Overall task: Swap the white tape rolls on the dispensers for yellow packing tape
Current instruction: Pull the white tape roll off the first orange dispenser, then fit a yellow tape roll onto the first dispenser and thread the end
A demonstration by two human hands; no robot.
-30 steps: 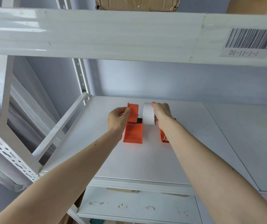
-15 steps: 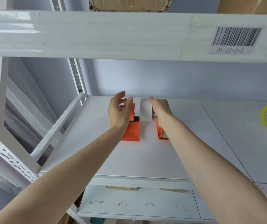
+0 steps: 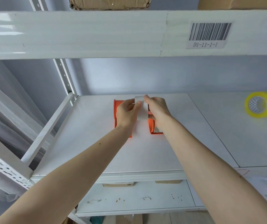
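1. White tape roll (image 3: 141, 110) stands on edge mid-shelf, between two orange dispensers (image 3: 118, 110).
2. Left hand (image 3: 127, 113) and right hand (image 3: 157, 111): both grips pinch the roll's sides.
3. Yellow packing tape (image 3: 263, 105) lies on the shelf (image 3: 161, 151), well right.
4. Barcode label (image 3: 209, 35) on the upper beam reads "D1-11-1-1".

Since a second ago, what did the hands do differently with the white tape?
The left hand left the orange dispenser and moved right to pinch the white tape roll. Now both hands grip it; the right hand kept its hold. The other dispenser stayed on the shelf, and the yellow tape stayed far right.
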